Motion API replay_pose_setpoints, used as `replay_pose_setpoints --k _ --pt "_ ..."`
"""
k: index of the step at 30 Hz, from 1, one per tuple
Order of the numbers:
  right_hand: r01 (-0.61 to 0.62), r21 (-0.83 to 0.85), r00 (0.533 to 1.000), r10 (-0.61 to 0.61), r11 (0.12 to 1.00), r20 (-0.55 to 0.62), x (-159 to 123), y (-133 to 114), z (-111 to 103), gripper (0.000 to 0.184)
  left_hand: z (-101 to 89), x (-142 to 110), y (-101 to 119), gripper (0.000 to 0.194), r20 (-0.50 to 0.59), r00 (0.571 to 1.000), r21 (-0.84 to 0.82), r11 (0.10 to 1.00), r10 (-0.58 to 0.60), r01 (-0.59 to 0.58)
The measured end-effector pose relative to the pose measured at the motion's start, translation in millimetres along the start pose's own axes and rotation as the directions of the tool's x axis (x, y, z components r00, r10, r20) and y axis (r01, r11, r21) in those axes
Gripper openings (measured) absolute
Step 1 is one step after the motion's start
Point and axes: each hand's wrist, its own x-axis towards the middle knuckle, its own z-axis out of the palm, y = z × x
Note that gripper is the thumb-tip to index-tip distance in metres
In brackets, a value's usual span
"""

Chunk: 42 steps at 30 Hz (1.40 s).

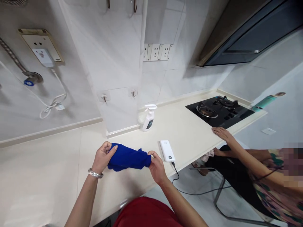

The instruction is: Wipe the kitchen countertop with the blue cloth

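A blue cloth (129,156) is stretched between my two hands above the pale countertop (59,164). My left hand (103,156) pinches its left end, thumb on top, with a silver bracelet on the wrist. At the opposite end, my right hand (157,167) grips a bunched corner between thumb and fingers. The cloth hangs slightly folded, its lower edge sagging. Just right of my right hand lies a white power bank (167,150) with a black cable plugged in. Behind the cloth stands a white spray bottle (149,118), upright against the wall corner.
A black gas stove (220,110) is set into the counter at the right, under a dark range hood (251,41). Another person's hand (222,133) rests on the counter edge; that person sits on a metal-framed chair (219,192). The black cable (201,193) hangs off the counter toward them.
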Motion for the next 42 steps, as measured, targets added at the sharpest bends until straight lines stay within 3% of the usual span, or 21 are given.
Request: replay_pose_setpoints --k 2,5,9,12,14,19,22,24,27,29,32,36,42 --pt "-0.151 0.125 0.989 0.149 0.981 0.024 1.9 -2.2 7.7 0.037 -1.2 -5.5 4.1 0.042 0.011 1.0 -0.029 0.999 -0.026 0.026" --pt "-0.28 0.081 0.96 0.279 0.957 0.021 2.8 0.7 10.7 0.062 -7.8 -11.5 5.7 0.042 0.034 0.995 -0.054 0.994 -0.089 0.091" --pt "-0.088 -0.088 0.993 0.081 0.992 -0.088 9.1 7.5 7.5 0.064 -23.5 -10.9 -3.6 0.047 -0.07 0.993 0.103 0.99 -0.094 0.101" --pt "0.028 -0.186 0.99 -0.053 0.982 -0.129 24.8 2.4 12.0 0.058 -34.7 -0.9 -13.1 0.036 -0.19 0.98 0.311 0.943 -0.061 0.119" --pt "0.076 -0.212 0.987 -0.104 0.974 -0.125 39.6 -8.8 22.0 0.054 -38.5 9.4 -12.6 0.029 -0.231 0.972 0.363 0.925 -0.03 0.114" --pt "0.29 -0.218 0.942 -0.318 0.932 -0.105 74.5 -49.4 53.7 0.051 -41.4 35.1 19.7 0.035 -0.325 0.934 0.221 0.972 0.147 -0.076" --pt "0.371 -0.266 0.914 -0.401 0.89 -0.065 80.6 -52.7 51.8 0.054 -46.3 36.5 24.0 0.042 -0.307 0.935 0.168 0.977 0.179 -0.132" --pt "0.34 -0.351 0.921 -0.385 0.872 -0.063 74.9 -34.7 35.4 0.053 -47.7 25.5 3.5 0.044 -0.25 0.96 0.216 0.974 0.123 -0.069" --pt "0.16 -0.496 0.965 -0.24 0.854 -0.102 53.1 18.1 -3.2 0.044 -39.4 -7.7 -54.8 0.038 -0.128 0.988 0.436 0.89 -0.085 0.133" --pt "0.006 -0.509 0.993 -0.066 0.861 -0.1 34.2 57.6 -27.5 0.042 -28.0 -33.9 -95.1 0.027 -0.064 0.973 0.55 0.806 -0.223 0.221" --pt "-0.083 -0.518 0.994 0.031 0.851 -0.107 12.8 100.2 -49.1 0.039 -13.5 -63.6 -133.6 0.023 -0.02 0.954 0.589 0.768 -0.299 0.253" --pt "-0.09 -0.556 0.994 0.038 0.827 -0.106 13.1 117.0 -57.4 0.051 -12.8 -73.0 -146.5 0.036 0.054 0.95 0.615 0.76 -0.307 0.211" --pt "0.018 -0.699 0.997 -0.063 0.714 -0.038 16.9 118.5 -64.8 0.04 -19.4 -70.1 -152.5 0.053 0.19 0.926 0.731 0.677 -0.325 0.088"
